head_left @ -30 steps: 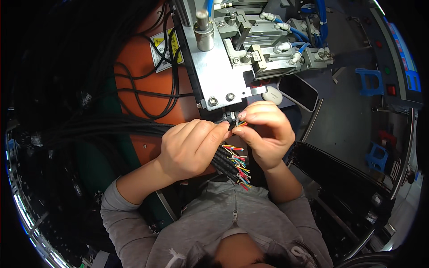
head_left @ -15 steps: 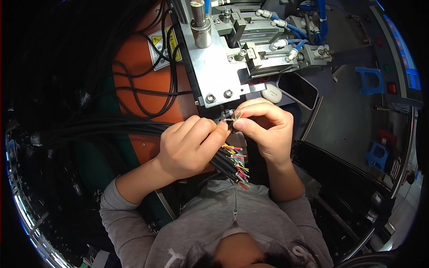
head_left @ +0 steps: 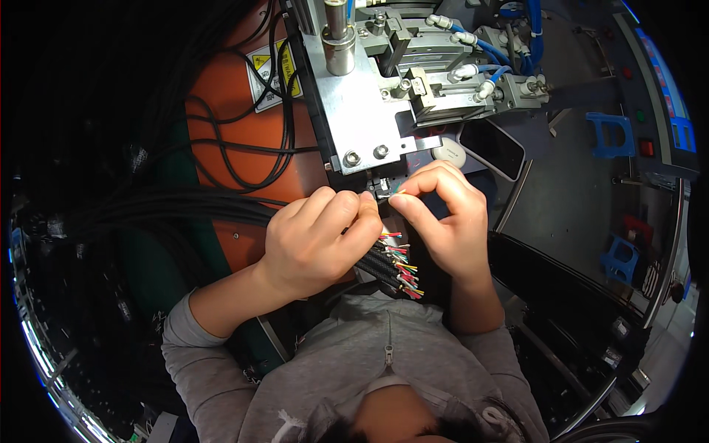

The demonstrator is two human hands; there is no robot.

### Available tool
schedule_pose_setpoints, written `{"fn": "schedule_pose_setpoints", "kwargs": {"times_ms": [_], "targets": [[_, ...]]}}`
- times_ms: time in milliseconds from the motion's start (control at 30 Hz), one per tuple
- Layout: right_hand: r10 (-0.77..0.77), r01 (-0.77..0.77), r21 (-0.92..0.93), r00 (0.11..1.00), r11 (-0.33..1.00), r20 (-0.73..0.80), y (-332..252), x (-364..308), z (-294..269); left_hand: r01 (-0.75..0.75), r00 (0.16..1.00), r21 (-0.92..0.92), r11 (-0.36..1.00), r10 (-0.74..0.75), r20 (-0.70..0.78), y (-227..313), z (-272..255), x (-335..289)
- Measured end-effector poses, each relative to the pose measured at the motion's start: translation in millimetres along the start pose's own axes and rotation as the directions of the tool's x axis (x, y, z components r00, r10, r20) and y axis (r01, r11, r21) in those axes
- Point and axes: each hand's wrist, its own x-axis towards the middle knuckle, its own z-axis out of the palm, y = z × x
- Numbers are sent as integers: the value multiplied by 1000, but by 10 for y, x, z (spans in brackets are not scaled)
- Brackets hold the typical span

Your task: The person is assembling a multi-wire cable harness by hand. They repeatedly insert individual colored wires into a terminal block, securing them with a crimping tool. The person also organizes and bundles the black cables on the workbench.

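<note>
My left hand [head_left: 317, 240] is closed around a thick bundle of black sleeved cables [head_left: 185, 207] whose stripped coloured wire ends [head_left: 399, 262] fan out just below my hands. My right hand [head_left: 447, 214] pinches one thin wire end between thumb and fingers. It holds that end against a small black connector [head_left: 382, 190] at the lower edge of a grey metal machine plate [head_left: 354, 111]. Both hands' fingertips meet at that connector.
A pneumatic fixture [head_left: 450, 70] with blue hoses sits behind the plate. An orange panel [head_left: 229, 125] with looped black cables lies to the left. Blue plastic clips [head_left: 613, 136] rest on the dark surface at right, near a panel of coloured buttons [head_left: 646, 148].
Both hands have shifted slightly up toward the plate's lower edge; the right hand now presses the wire end at the small connector.
</note>
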Motion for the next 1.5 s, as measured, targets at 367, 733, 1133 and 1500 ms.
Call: {"fn": "schedule_pose_setpoints", "kwargs": {"times_ms": [367, 733, 1133, 1500], "targets": [[149, -148, 176, 989, 973, 11, 203, -91, 18, -21, 1000, 43, 999, 21, 5, 12, 116, -74], [-55, 39, -220, 996, 975, -69, 199, -69, 179, 61, 985, 165, 984, -87, 152, 110, 152, -27], [295, -275, 197, 952, 941, -84, 343, -100, 275, 62, 989, 117, 991, -77, 127, 50, 166, -11], [170, -152, 172, 981, 973, -94, 349, -76, 297, 41, 998, 60, 997, -44, 39, -68, 237, -63]]}}
